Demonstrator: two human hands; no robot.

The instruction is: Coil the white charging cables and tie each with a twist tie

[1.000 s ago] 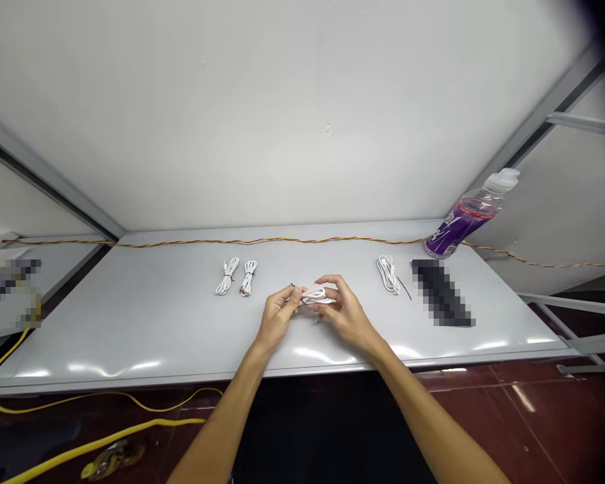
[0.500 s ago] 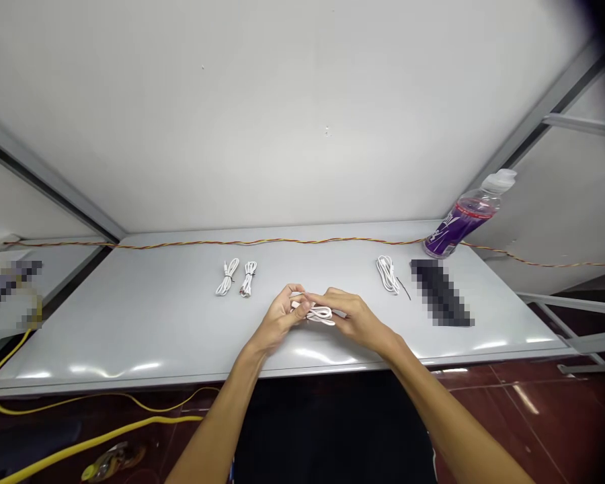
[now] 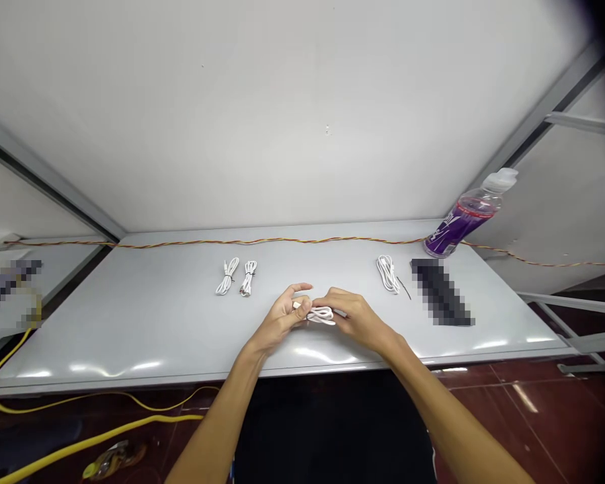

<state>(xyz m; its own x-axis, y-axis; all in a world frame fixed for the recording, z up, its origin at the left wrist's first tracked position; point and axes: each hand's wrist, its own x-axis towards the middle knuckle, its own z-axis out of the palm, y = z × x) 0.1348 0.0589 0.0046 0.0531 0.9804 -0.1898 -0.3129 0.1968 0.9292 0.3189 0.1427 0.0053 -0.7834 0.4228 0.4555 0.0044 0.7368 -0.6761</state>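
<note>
A coiled white cable (image 3: pixel 320 314) sits between both hands just above the grey table (image 3: pixel 156 323), near its front edge. My left hand (image 3: pixel 282 317) pinches the cable's left end with curled fingers. My right hand (image 3: pixel 355 318) grips the coil from the right, palm down, fingers closed over it. Two tied white cable bundles (image 3: pixel 236 276) lie side by side to the left behind the hands. Another white cable bundle (image 3: pixel 387 273) lies to the right, with a thin black tie (image 3: pixel 404 288) beside it.
A purple-labelled bottle (image 3: pixel 464 216) stands at the back right corner. A blurred dark object (image 3: pixel 441 293) lies at the right. A twisted red-yellow wire (image 3: pixel 262 240) runs along the table's back edge. Yellow cable (image 3: pixel 81 423) trails on the floor at left.
The hands have dropped slightly toward the table and closed together on the coil. My right hand turned palm down over it; the black tie end seen earlier is hidden.
</note>
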